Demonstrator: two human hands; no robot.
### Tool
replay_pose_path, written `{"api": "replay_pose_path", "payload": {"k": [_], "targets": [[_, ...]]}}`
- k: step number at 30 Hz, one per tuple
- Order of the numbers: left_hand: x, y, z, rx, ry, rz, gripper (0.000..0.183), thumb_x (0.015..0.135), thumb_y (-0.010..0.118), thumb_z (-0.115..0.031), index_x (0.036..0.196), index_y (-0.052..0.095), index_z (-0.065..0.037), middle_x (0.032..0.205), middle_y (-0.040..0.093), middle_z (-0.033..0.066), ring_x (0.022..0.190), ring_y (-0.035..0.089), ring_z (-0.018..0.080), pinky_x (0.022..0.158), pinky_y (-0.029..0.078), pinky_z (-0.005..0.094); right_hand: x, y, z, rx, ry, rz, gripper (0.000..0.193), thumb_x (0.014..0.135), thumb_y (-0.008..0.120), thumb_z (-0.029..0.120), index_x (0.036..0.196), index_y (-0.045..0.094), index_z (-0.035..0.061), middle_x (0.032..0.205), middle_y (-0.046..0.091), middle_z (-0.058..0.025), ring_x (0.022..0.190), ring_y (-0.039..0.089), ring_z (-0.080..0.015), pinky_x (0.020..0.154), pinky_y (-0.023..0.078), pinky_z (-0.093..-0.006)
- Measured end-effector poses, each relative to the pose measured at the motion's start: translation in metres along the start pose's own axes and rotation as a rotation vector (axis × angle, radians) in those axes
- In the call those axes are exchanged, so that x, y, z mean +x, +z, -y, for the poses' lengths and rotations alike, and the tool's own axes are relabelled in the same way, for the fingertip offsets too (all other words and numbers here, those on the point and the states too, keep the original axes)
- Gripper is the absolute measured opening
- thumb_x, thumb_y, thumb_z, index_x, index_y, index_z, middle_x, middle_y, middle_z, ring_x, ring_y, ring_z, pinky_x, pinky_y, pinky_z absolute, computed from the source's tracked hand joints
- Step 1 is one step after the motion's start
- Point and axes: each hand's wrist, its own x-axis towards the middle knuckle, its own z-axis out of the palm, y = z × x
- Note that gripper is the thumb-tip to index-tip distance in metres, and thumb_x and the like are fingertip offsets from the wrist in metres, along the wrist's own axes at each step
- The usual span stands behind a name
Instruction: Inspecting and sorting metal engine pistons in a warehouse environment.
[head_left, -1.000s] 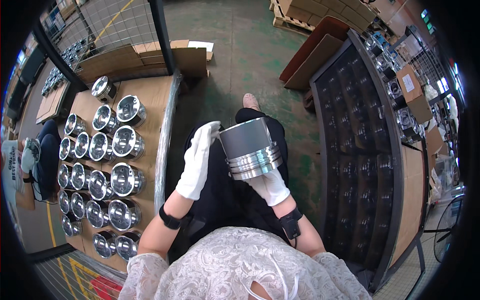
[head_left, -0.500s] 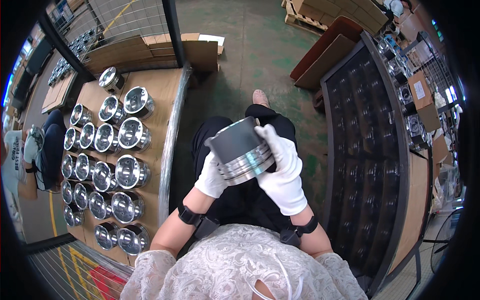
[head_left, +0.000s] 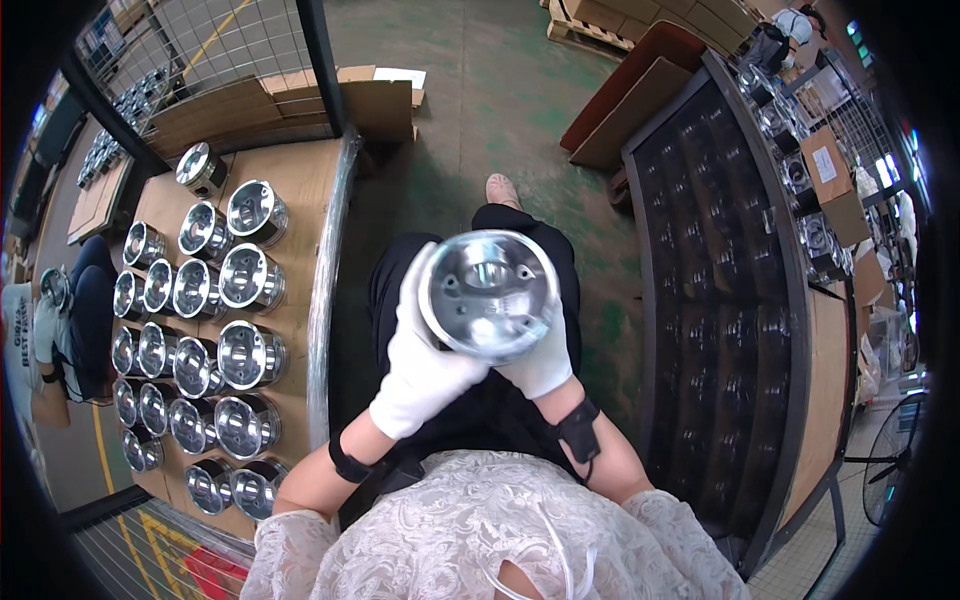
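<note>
A shiny metal piston [head_left: 489, 297] is held up over my lap, its round machined end facing me and a little blurred by motion. My left hand [head_left: 425, 375], in a white glove, wraps the piston's left and lower side. At its lower right, my right hand [head_left: 543, 362], also gloved in white, grips it, with most of the fingers hidden behind the metal. On the cardboard-topped table to my left stand several similar pistons [head_left: 252, 355], set close together in rows.
The table [head_left: 300, 300] has plastic wrap along its edge and a wire mesh panel [head_left: 220, 60] behind. To my right is a dark rack [head_left: 715, 320] with rounded pockets. A person [head_left: 75, 310] sits far left; another [head_left: 790, 35] bends at the upper right. A fan [head_left: 890, 460] stands at right.
The piston has turned from showing its dark side and ring grooves to showing its round end. My left hand has come up along its left side; my right hand has moved lower behind it.
</note>
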Motion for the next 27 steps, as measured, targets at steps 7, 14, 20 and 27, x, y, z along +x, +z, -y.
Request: {"api": "replay_pose_path", "payload": {"k": [7,14,20,27], "targets": [[-0.011,-0.020,0.003,0.374,0.461,0.081,0.097,0.060,0.083,-0.003,0.141,0.030,0.004,0.138,0.041,0.0259,0.129,0.045,0.0389,0.107,0.037,0.0449,0.008,-0.002,0.012,0.337,0.225,0.097,0.069,0.096,0.044,0.053,0.147,0.034,0.0082,0.149,0.036,-0.0190,0.136,0.036,-0.0352,0.113,0.030,-0.0458],[0.004,-0.044,0.003,0.468,0.367,0.240,0.045,0.072,0.079,-0.021,0.110,0.060,-0.005,0.094,0.059,0.0134,0.086,0.060,0.0329,0.074,0.049,0.0419,0.025,0.029,-0.007,0.171,0.147,-0.109,0.063,0.098,0.040,0.052,0.141,0.041,0.0059,0.141,0.047,-0.0164,0.129,0.046,-0.0303,0.110,0.034,-0.0435],[0.064,-0.142,-0.021,0.030,-0.432,0.228,0.026,0.087,0.069,-0.012,0.110,0.064,-0.001,0.091,0.066,0.0032,0.078,0.061,0.0092,0.072,0.051,0.0240,0.053,0.035,-0.033,-0.144,0.290,0.139,0.068,0.100,0.027,0.055,0.149,0.029,0.0070,0.151,0.035,-0.0114,0.139,0.031,-0.0287,0.112,0.024,-0.0452],[0.144,-0.292,-0.023,0.243,-0.358,-0.242,0.032,0.084,0.070,-0.015,0.108,0.059,0.003,0.092,0.068,0.0105,0.069,0.065,0.0144,0.067,0.056,0.0275,0.084,-0.055,-0.003,0.051,0.222,-0.158,0.050,0.101,0.041,0.038,0.136,0.046,0.0031,0.136,0.052,-0.0157,0.118,0.055,-0.0283,0.095,0.047,-0.0432]]}}
